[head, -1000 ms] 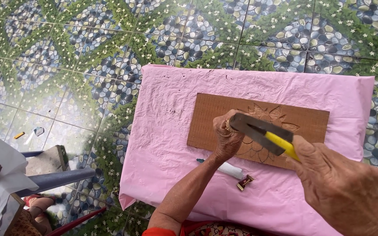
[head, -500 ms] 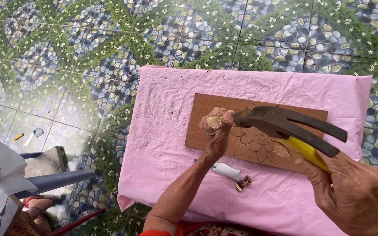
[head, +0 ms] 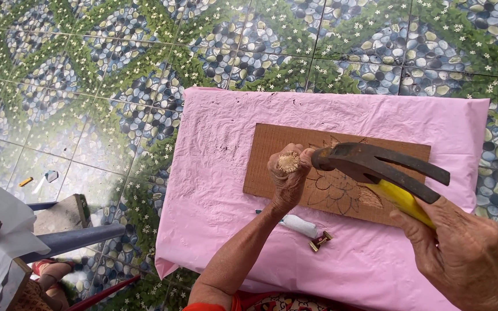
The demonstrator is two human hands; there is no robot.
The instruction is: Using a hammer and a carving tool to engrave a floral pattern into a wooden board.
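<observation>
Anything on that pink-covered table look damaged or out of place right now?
Mostly the chisel in the left hand: its wooden top is frayed and mushroomed. The claw hammer head looks rusty. Dark specks dot the pink cover beside the carved board.

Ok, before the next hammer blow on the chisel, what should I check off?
1. Left hand wrapped around the chisel, frayed top exposed: ok.
2. Hammer head level with the chisel top: ok.
3. Right hand grip on the yellow handle: ok.
4. Chisel tip placed on a drawn line: cannot tell, hand hides it.
5. Wooden board flat on the pink sheet: ok.
6. Board clamped: cannot tell.
7. White marker off the board: ok.
</observation>
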